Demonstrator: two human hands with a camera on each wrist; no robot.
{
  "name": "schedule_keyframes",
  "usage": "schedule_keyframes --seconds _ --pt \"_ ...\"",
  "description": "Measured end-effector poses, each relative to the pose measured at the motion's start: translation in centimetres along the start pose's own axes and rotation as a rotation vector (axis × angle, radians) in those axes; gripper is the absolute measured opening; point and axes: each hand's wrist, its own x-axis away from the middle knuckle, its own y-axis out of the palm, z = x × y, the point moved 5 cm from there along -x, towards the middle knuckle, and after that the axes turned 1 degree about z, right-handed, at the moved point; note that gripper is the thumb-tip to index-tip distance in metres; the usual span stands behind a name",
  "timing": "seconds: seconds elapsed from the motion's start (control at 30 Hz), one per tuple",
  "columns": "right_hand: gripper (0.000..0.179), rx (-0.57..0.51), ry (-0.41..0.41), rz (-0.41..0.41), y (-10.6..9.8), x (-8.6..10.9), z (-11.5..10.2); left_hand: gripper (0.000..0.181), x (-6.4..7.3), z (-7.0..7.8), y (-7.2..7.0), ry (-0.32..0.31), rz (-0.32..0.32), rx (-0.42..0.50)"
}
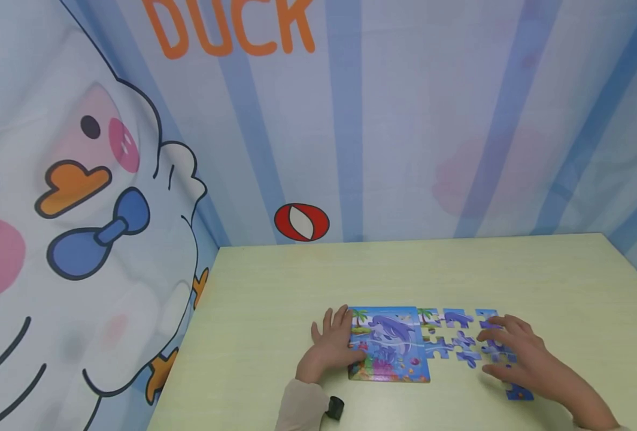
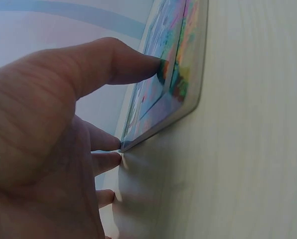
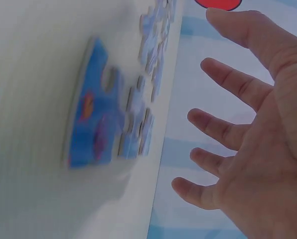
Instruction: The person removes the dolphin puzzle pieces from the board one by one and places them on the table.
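Note:
A puzzle board [image 1: 394, 359] with a dolphin, palm-tree and coral picture lies flat on the table. My left hand [image 1: 331, 347] rests at its left side, the thumb on the board's face and the other fingers spread along the edge. In the left wrist view, the fingertips [image 2: 108, 162] meet the table right by the board's edge. Several loose jigsaw pieces [image 1: 458, 318] lie in rough rows right of the board. Over the rightmost ones hovers my right hand [image 1: 528, 356], fingers spread and nothing held. A blue edge piece [image 3: 91, 134] lies nearest in the right wrist view.
The pale table [image 1: 254, 311] runs back to a striped blue cloth backdrop [image 1: 394, 120]. On the left hangs a cloth with a large duck print [image 1: 151, 239]. A small black object [image 1: 335, 407] sits beside the left sleeve [image 1: 301, 407].

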Motion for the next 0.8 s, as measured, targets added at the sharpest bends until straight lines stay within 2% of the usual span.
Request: schedule_keyframes --seconds 0.13,0.6,0.8 --pt "0.037 -0.003 -0.046 0.023 0.5 -1.1 -0.9 0.096 -0.1 -0.1 0.1 -0.004 0.003 -0.006" --pt "0.033 -0.002 -0.116 0.016 2.5 -4.3 -3.9 0.095 0.0 0.2 -0.3 -0.008 0.006 -0.022" --pt "0.031 -0.010 -0.096 -0.036 4.0 -5.9 -5.4 0.094 0.3 0.5 -0.5 -0.010 0.011 -0.012"
